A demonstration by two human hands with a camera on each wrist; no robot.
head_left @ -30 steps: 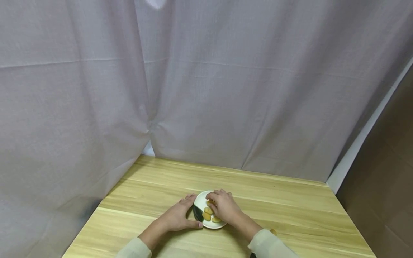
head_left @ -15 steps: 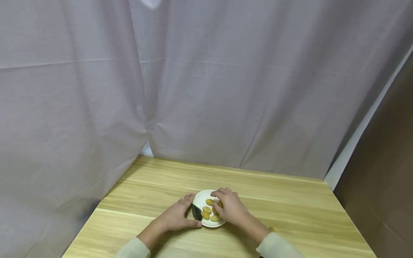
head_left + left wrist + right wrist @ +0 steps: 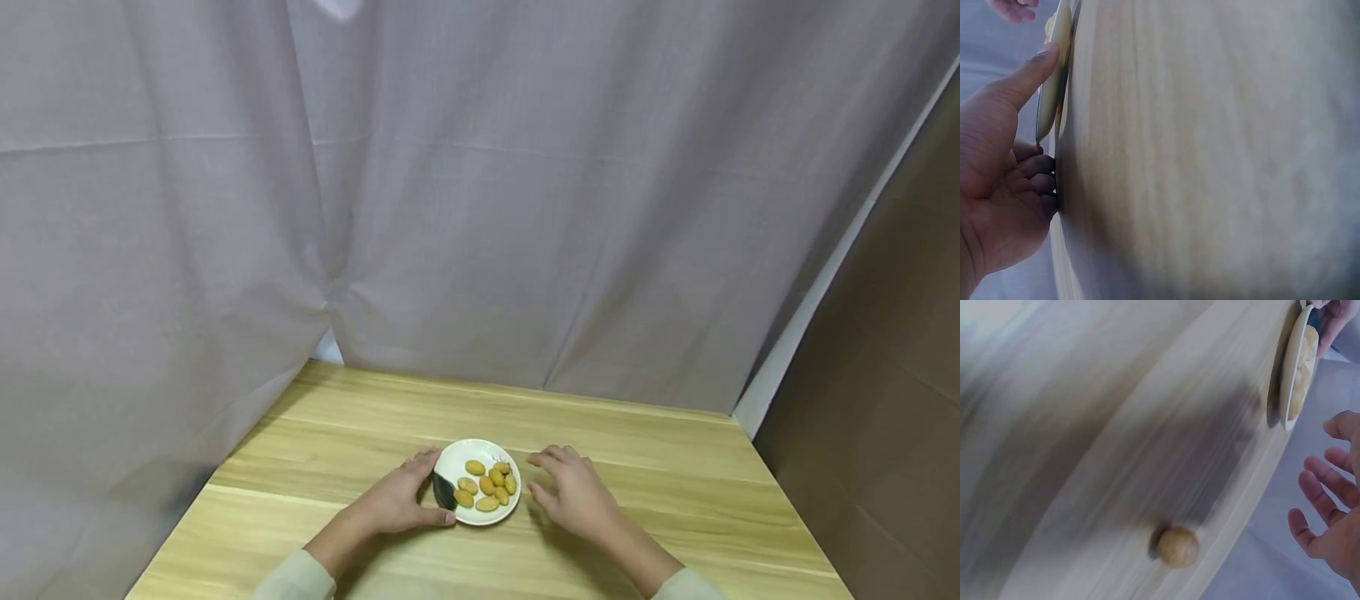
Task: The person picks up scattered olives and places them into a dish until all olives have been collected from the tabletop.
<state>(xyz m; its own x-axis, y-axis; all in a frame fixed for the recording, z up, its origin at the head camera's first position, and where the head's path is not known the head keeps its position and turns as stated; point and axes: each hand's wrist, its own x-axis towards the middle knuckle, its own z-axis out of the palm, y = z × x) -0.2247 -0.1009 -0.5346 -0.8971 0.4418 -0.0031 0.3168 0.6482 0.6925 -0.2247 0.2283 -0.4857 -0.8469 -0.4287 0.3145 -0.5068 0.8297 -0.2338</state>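
Note:
A small white plate (image 3: 480, 450) with a dark green patch at its left side sits on the table. Several small oval yellow-orange fruits (image 3: 486, 484), kumquat-like in look, lie on it. My left hand (image 3: 397, 500) holds the plate's left edge, thumb at the near rim and fingers round the far side. In the left wrist view the thumb presses the plate (image 3: 1052, 94) and the other fingers curl by its edge. To the right of the plate, my right hand (image 3: 577, 496) hovers with loosely bent fingers, holding nothing. One loose fruit (image 3: 1179, 547) lies on the table in the right wrist view.
The wooden table (image 3: 637, 450) extends around the plate. A grey curtain (image 3: 487, 250) hangs behind it and along the left. On the right stands a brown panel (image 3: 862, 375).
My right hand has come off the fruits and moved right, away from the plate, uncovering more fruits there. My left hand stays at the plate's edge. The head view has shifted slightly.

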